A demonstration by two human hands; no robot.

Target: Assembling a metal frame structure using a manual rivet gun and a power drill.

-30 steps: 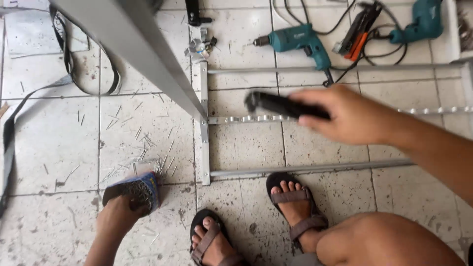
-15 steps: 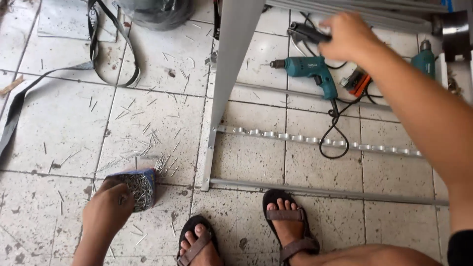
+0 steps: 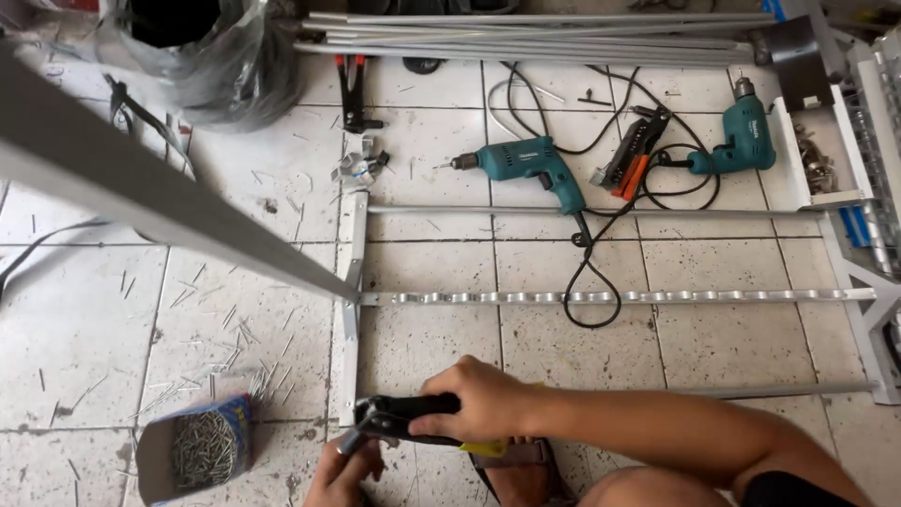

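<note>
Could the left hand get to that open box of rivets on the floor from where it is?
Probably yes. The left hand sits at the rivet tool's nose, and the box of rivets lies just beside it on bare tile, nothing between.

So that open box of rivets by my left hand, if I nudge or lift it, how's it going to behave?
The box of rivets probably feels heavy for its size, since it looks packed with metal pins. It lies tilted with its mouth open, so a push would likely spill more, like the loose rivets scattered on the tiled floor. Its thin card walls may sag.
</note>
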